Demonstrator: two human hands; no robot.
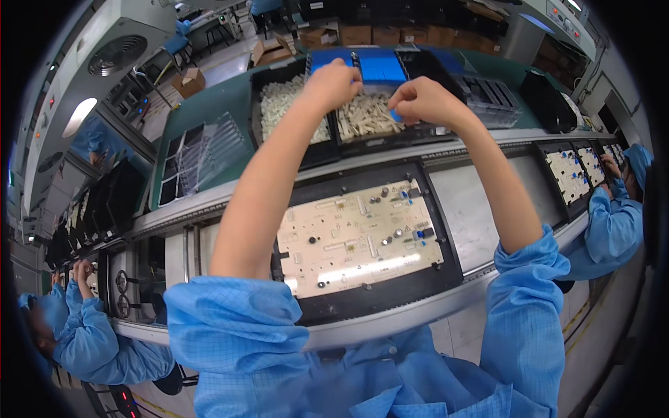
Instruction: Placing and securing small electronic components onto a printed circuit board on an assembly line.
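My left hand [333, 85] hovers above the far parts bins, its fingers pinched together; what they hold is hidden. To its right, my right hand [428, 102] is closed, with a small blue component [395, 115] at its fingertips. Beneath the hands lies a black bin of cream-coloured connectors [365, 117]. Another bin of pale greenish-white parts [279, 104] stands left of it, partly behind my left forearm. Closer to me, a cream circuit board [348, 244] sits in a black carrier [446, 244], with several capacitors and blue parts on its right side.
The carrier rests on a conveyor line with a metal front rail [390, 317]. Beyond it, blue trays [382, 67] stand behind the bins. Clear plastic tubes [209, 150] lie left, a clear tray stack [491, 101] right. Co-workers [617, 223] handle boards at both sides.
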